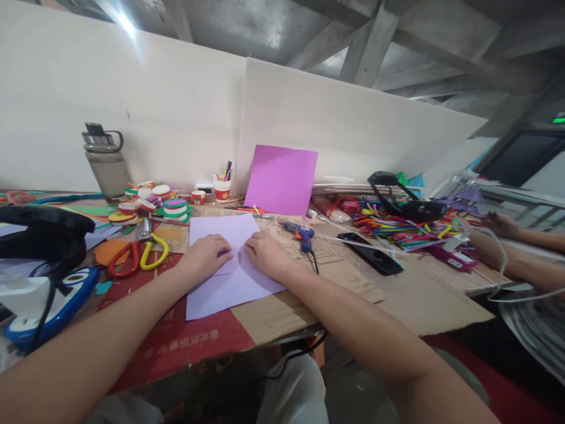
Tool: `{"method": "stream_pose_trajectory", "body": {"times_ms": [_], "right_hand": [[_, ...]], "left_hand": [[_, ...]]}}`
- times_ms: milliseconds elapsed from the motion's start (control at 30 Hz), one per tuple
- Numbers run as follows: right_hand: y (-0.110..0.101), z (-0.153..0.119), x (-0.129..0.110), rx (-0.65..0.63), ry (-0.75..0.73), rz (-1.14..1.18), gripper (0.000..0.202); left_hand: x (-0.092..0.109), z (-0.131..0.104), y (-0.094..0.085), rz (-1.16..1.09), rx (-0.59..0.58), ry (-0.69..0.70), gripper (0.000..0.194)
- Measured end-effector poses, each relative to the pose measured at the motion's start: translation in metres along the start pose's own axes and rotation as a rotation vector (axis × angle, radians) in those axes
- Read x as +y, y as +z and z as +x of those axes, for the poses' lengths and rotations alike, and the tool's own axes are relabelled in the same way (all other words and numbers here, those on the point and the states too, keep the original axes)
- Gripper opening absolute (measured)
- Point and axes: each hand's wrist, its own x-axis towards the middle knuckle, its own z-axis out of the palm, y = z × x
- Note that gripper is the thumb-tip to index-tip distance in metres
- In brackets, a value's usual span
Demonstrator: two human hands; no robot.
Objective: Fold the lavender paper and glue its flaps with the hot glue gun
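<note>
A light lavender sheet of paper (216, 300) lies in front of me on the cardboard-covered table. A crease or overlapping edge runs across its middle, partly under my hands. My left hand (207, 256) is on the left part of the sheet, fingers bent and closed on the paper. Close beside it, my right hand (267, 256) has its fingers curled on the same sheet. The fingertips of both hands nearly meet, and the paper right beneath them is hidden. Just right of the paper lies a blue hot glue gun (303, 235).
Red-and-yellow-handled pliers (145, 250) and a blue-rimmed power strip (57, 312) lie left. A bottle (106, 165), pen cup (222, 187) and purple sheet (280, 179) stand behind. A phone (373, 253) and colourful pipe cleaners (392, 227) are right, near another person's arm (498, 256).
</note>
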Motion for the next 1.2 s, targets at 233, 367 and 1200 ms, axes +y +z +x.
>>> {"method": "stream_pose_trajectory", "body": {"times_ms": [233,367,1200], "right_hand": [[0.004,0.000,-0.005,-0.048,-0.146,0.051,0.028],[0.005,0.002,-0.003,-0.033,-0.127,0.064,0.029],[0.002,0.005,0.007,-0.085,0.088,-0.087,0.034]], "left_hand": [[0.005,0.000,0.006,0.017,0.028,0.085,0.022],[0.011,0.000,0.004,0.031,0.015,0.085,0.021],[0.009,-0.001,0.004,0.080,0.029,0.012,0.028]]}}
